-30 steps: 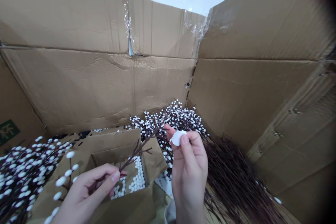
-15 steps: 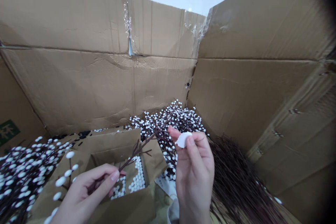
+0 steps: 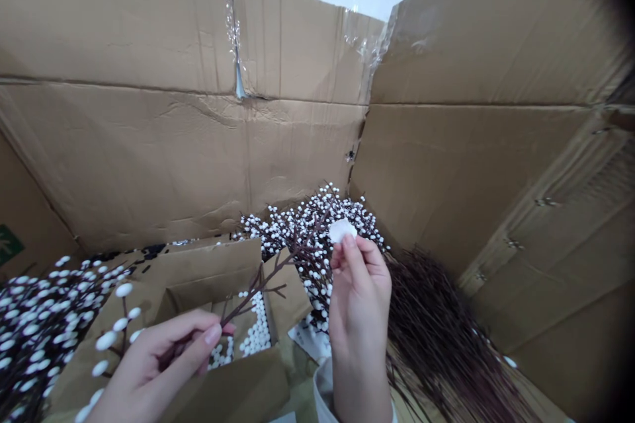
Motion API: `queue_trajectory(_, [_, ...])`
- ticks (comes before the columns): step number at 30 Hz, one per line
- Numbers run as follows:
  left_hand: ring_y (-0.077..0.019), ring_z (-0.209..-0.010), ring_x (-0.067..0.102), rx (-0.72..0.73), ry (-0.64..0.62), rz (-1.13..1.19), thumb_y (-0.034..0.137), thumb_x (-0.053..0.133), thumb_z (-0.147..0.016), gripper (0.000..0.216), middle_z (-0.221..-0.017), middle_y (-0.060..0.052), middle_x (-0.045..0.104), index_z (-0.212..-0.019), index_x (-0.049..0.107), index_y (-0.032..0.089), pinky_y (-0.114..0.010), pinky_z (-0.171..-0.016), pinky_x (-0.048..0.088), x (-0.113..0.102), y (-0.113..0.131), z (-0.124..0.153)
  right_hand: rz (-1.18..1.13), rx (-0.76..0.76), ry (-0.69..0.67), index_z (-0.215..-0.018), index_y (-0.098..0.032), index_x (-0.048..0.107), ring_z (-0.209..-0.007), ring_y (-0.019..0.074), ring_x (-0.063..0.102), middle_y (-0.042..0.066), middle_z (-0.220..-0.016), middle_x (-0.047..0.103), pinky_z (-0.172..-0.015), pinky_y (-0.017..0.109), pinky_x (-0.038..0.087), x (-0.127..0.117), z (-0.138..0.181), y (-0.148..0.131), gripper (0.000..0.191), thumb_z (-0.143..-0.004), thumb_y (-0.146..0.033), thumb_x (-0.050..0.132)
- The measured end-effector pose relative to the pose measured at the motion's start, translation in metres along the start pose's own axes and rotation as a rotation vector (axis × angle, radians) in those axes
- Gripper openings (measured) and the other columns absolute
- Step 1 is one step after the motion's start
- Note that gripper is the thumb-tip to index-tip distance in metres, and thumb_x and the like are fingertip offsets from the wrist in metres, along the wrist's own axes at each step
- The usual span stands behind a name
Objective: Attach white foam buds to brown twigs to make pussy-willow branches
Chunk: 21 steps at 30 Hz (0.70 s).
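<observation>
Head view: you look down into a big cardboard carton, and both your hands are low in the picture.

Right hand: your thumb and first finger pinch a small white piece at their tips. The other fingers curl in loosely. It may be foam or cotton; I cannot tell which.

Left hand: your fingers are closed around a thin brown stem. It has round white beads on its far end.

Why so: the tight pinch seems to keep the little piece from dropping. The closed fingers seem to keep the stem steady, with its twigs pointing up and away from you.

Where: the white piece is up in front of a heap of beaded branches. The stem crosses over a small cardboard box.

Around: more beaded branches lie on the left. A bunch of bare brown twigs lies on the right.

Rest: white balls fill the small box. Your pale sleeve shows at your right wrist. Shiny tape hangs on the carton's corner seam.
</observation>
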<state>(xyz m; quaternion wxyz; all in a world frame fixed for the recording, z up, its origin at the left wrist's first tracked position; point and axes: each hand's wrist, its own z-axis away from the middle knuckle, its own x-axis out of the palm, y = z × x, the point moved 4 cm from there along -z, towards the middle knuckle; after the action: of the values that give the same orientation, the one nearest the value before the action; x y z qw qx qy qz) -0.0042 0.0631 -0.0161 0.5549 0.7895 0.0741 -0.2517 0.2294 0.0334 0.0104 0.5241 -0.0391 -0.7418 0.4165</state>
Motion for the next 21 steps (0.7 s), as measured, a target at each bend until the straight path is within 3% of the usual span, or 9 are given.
queue_trajectory(21, [-0.0120,-0.047,0.046,-0.040,0.064,0.010,0.055,0.066,-0.075,0.029,-0.047,0.006,0.050,-0.067,0.076,0.029,-0.017,-0.048,0.045,0.0001,-0.0003,0.0010,-0.068,0.072,-0.069,-0.073,-0.020,0.070,-0.065,0.0082,0.058,-0.005,-0.073,0.067,-0.064,0.021,0.045,0.0033,0.0082,-0.0019,0.018,-0.064,-0.025,0.085])
